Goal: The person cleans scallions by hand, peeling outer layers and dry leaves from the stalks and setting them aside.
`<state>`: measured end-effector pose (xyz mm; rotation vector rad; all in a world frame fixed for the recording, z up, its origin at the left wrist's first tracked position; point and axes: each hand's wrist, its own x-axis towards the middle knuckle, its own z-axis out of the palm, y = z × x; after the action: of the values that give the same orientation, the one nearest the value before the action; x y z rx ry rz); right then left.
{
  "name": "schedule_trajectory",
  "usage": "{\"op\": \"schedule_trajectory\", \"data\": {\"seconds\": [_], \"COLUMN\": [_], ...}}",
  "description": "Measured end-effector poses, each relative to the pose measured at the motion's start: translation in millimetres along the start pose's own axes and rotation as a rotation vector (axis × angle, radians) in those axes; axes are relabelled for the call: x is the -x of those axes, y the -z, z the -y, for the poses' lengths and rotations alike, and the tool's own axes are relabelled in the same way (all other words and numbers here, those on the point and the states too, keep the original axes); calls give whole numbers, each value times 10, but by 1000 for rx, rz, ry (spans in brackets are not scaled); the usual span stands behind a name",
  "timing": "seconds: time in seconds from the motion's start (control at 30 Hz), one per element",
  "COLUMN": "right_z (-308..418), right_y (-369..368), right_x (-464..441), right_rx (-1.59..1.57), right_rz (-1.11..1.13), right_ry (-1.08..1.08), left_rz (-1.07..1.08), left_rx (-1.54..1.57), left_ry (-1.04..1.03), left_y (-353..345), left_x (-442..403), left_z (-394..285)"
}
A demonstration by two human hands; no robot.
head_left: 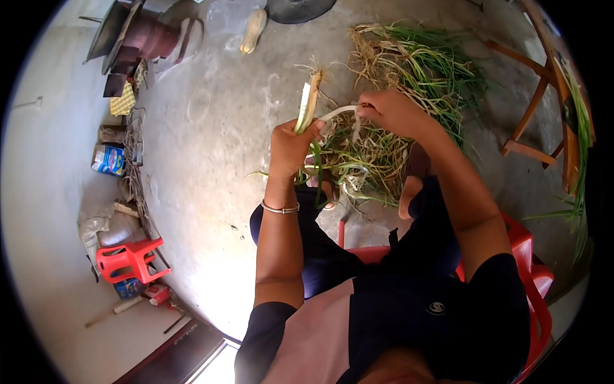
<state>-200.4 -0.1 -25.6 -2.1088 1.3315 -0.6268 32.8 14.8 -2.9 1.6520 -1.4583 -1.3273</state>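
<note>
My left hand (pixel 293 146) is closed around a few spring onions (pixel 309 105), their rooted ends pointing up and away from me. One stem is clean and white; the one beside it has a tan skin and stringy roots. From this bunch a pale strip of outer skin (pixel 339 111) stretches across to my right hand (pixel 391 114), whose fingers are pinched on its end. Green leaves hang below my left hand. Under both hands, between my feet, lies a heap of withered leaves and peelings (pixel 364 160) on the floor.
Beyond my right hand lies a large pile of unpeeled spring onions (pixel 422 64). A wooden stand (pixel 543 83) with green leaves (pixel 581 141) on it is at the right. I sit on a red plastic chair (pixel 521 246). A small red chair (pixel 131 259) and a squash (pixel 254 31) are further off.
</note>
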Motion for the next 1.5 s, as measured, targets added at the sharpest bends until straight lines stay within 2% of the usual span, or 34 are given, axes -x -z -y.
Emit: {"op": "schedule_trajectory", "data": {"seconds": [0.1, 0.2, 0.27, 0.3, 0.33, 0.4, 0.43, 0.47, 0.53, 0.57, 0.63, 0.67, 0.73, 0.77, 0.8, 0.87, 0.93, 1.03, 1.17, 1.23, 1.37, 1.43, 1.47, 1.5], "right_z": [8, -10, -36, -57, -120, -359, -377, -326, -764, -705, -412, -309, -73, 53, 184, 406, 529, 503, 491, 392, 302, 299, 286, 281], "right_y": [-3, 40, 76, 67, 49, 60, 295, 415, 323, 228, 17, -47, -111, -50, -27, -39, -130, -186, -187, -282, -329, -362, -330, -235], "right_x": [-34, -92, -124, -122, -131, -188, -217, -216, -182, -189, -55, -25, -15, -66, -99, -127, -145, -163, -176, -177, -201, -197, -197, -201], "right_rx": [-44, -228, -1147, -1419, -1420, -1810, -1799, -1699, -1328, -1329, -173, -173, 118, -167, -159, -817, -733, -411, -325, -481, -573, -960, -959, -1031], "right_rz": [-6, -30, 55, 80, 80, -164, -250, -539, -24, -19, 313, 315, -285, -225, -221, -164, -203, -101, -61, -54, 79, 52, 52, 40], "right_ry": [75, -21, -311, -235, -235, -208, -201, -326, -46, -31, -55, -52, 40, -58, -50, -100, -67, -224, -239, -278, -352, -388, -388, -390], "left_rz": [-6, 14, 60, 59, 88, 116, 87, 53, 30, 26, 62, 59, 82, 97, 92, 135, 167, 191, 244, 177, 200, 230, 229, 231], "left_rx": [102, 51, 261, 261, 280, 304, 397, 488, 543, 611, 722, 723, 750, 738, 747, 678, 660, 555, 341, 277, 66, -2, -2, 223], "left_ry": [-52, 9, 22, 21, 31, 45, 62, 71, 60, 40, 18, 18, 21, 16, 9, 8, 30, 6, -123, -349, -292, -362, -363, -247], "left_y": [7, 36, 36, 44, 57, 93, 131, 175, 212, 195, 192, 182, 126, 86, 34, -86, -200, -342, -416, -529, -462, -428, -422, -406], "left_x": [6, 55, 82, 72, 58, 63, 84, 82, 40, 18, -1, 0, 10, 8, 5, -13, -3, 8, -58, -162, -198, -180, -133, -30], "left_z": [-7, -116, -163, -164, -162, -138, -116, -106, -48, -37, -48, -66, -102, -92, -84, -64, -64, -55, 5, 230, 253, 133, 76, -66]}}
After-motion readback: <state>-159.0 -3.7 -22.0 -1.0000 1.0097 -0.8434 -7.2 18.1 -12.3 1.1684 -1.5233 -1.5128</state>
